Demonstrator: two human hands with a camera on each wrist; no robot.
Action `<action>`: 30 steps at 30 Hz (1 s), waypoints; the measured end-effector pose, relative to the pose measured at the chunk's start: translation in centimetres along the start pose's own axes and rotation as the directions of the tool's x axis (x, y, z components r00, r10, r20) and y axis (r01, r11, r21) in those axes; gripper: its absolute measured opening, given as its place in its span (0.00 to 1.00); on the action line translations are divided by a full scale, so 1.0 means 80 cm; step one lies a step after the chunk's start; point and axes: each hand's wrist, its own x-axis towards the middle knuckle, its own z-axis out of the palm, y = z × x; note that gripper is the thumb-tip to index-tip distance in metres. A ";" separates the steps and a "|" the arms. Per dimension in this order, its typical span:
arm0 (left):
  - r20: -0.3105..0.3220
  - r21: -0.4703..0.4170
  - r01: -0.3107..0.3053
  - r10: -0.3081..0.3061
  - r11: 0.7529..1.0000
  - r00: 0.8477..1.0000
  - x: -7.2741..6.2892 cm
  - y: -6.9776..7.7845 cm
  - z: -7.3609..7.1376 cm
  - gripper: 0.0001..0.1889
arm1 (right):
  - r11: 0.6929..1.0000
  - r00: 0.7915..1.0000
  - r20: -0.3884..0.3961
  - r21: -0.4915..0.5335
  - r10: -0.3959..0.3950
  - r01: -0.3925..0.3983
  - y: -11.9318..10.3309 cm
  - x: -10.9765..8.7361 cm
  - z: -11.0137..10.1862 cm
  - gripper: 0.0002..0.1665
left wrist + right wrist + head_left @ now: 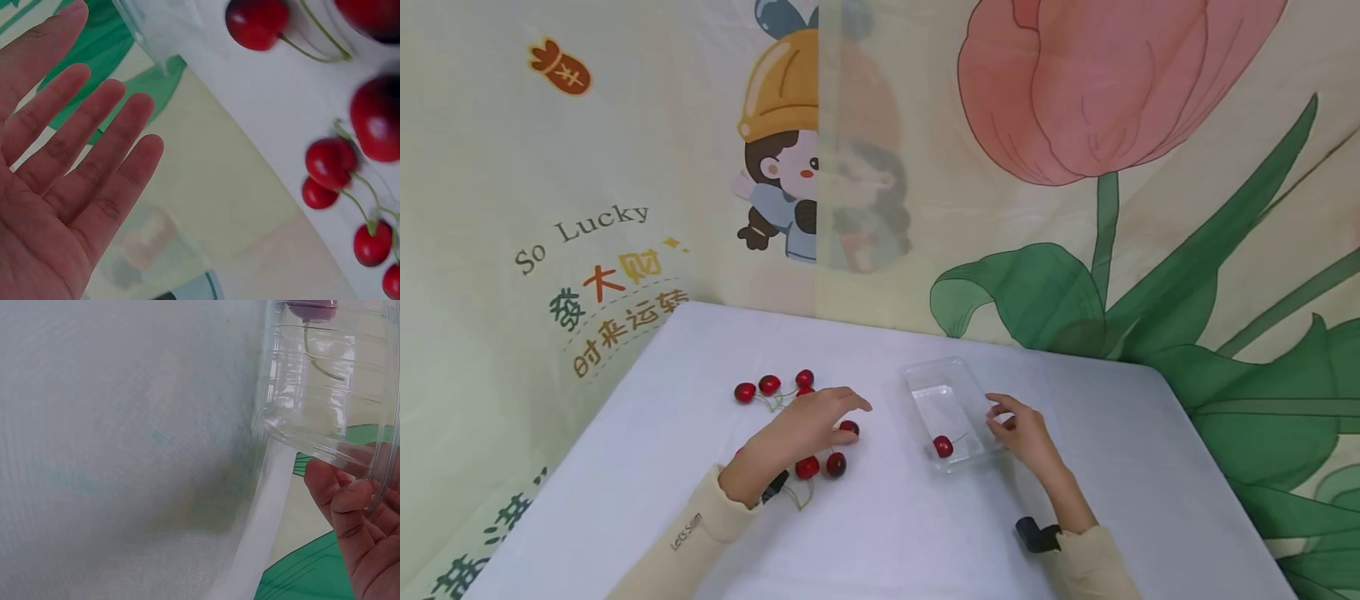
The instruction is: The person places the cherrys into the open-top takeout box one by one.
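A person's two hands at work over a white, cloth-like bench (pixel 880 542), seen from the head and from each wrist. The left hand (pixel 801 425) is above a loose group of glossy dark-red cherries with thin green stems (pixel 807 467); its fingers are extended and spread, and the left wrist view shows the palm holding nothing. One cherry of this group appears in the head view between the left thumb and forefinger, without being gripped. The right hand (pixel 1022 433) is at the right-hand long side of a clear, rectangular, open-topped plastic container (pixel 913 400). Its fingers are bent close to the rim, some of them seen through the transparent wall in the right wrist view; whether they pinch the rim or only lie against it cannot be told. The container stands on the bench to the right of the group, and a single red cherry with a stem (pixel 943 447) lies inside it, towards the end nearer the person. Both forearms are in cream sleeves (pixel 700 521), the left one lettered. Behind the bench is a cream printed backdrop (pixel 880 292) bearing a pink tulip, green leaves and a cartoon figure in an orange hat.
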 end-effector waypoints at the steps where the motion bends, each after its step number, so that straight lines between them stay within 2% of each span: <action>1: -0.008 0.004 0.006 -0.006 1.000 1.000 -0.005 -0.004 -0.001 0.22 | 1.000 1.000 0.001 -0.001 -0.004 0.004 0.001 -0.001 0.000 0.25; 10: -0.064 0.030 0.117 -0.115 0.993 0.991 -0.045 -0.040 -0.014 0.23 | 1.000 1.000 0.012 -0.001 -0.014 0.014 -0.001 -0.002 -0.004 0.26; 15: -0.064 0.048 0.172 -0.169 0.984 0.983 -0.070 -0.060 -0.018 0.23 | 1.000 1.000 0.023 -0.007 -0.004 0.004 0.000 0.000 -0.001 0.26; 21: -0.069 0.060 0.185 -0.181 0.981 0.981 -0.096 -0.081 -0.014 0.20 | 1.000 0.999 0.031 -0.005 0.012 -0.012 0.000 -0.001 -0.004 0.26; 26: -0.056 0.041 0.239 -0.237 0.970 0.970 -0.113 -0.094 -0.007 0.20 | 1.000 1.000 0.022 0.000 -0.017 0.017 -0.001 -0.002 -0.005 0.26; 30: -0.042 0.042 0.282 -0.280 0.958 0.959 -0.121 -0.098 -0.005 0.20 | 1.000 0.999 0.022 0.006 -0.031 0.031 -0.002 0.000 -0.004 0.26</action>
